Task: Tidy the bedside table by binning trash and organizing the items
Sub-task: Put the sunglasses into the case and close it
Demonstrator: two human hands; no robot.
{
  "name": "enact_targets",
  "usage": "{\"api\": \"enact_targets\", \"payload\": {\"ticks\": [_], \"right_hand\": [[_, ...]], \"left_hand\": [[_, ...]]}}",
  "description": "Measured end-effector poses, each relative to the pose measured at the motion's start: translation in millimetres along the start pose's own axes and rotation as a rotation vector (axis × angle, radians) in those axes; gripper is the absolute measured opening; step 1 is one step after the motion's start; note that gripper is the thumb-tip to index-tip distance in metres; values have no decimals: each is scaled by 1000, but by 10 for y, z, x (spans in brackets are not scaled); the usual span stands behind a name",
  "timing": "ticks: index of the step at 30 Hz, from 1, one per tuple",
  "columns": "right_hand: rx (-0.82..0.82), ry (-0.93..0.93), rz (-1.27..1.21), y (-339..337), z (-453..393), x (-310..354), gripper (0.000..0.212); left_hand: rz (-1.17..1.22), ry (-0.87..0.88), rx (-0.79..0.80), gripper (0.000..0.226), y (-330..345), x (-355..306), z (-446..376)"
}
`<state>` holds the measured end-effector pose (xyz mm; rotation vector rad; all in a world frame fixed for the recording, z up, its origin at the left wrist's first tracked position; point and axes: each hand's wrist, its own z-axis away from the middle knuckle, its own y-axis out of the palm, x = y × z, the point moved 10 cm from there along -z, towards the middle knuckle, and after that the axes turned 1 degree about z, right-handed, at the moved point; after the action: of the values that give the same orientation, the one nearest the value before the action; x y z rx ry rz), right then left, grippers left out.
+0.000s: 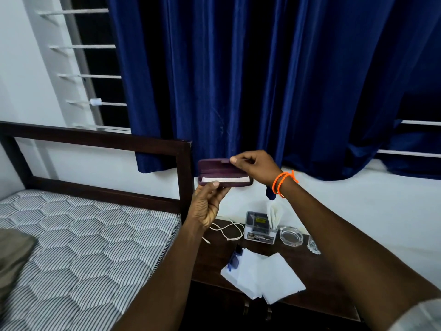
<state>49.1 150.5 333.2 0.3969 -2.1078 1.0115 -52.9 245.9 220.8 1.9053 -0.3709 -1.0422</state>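
Note:
I hold a dark purple glasses case (214,169) up in front of the curtain, its lid swung open and a white cloth showing inside. My left hand (206,203) grips the case's base from below. My right hand (254,167), with orange bands on the wrist, pinches the lid's tab. Below, on the dark wooden bedside table (317,271), lie blue glasses (235,260) partly under white paper sheets (265,275), a white cable (228,231), a small box (260,226), folded paper (274,217) upright behind it, a glass ashtray (291,235) and a clear crumpled wrapper (313,246).
A bed with a striped mattress (83,247) and dark headboard (100,142) stands left of the table. A blue curtain (262,80) hangs over a barred window behind. The white wall (358,199) runs along the table's far side.

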Motion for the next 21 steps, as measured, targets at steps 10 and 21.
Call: {"api": "enact_targets", "payload": {"ticks": [10, 21], "right_hand": [[-261, 316, -136, -125, 15, -630, 36], [-252, 499, -346, 93, 103, -944, 29]], "left_hand": [[-19, -31, -42, 63, -188, 22, 22], [42, -80, -75, 68, -391, 51, 72]]}}
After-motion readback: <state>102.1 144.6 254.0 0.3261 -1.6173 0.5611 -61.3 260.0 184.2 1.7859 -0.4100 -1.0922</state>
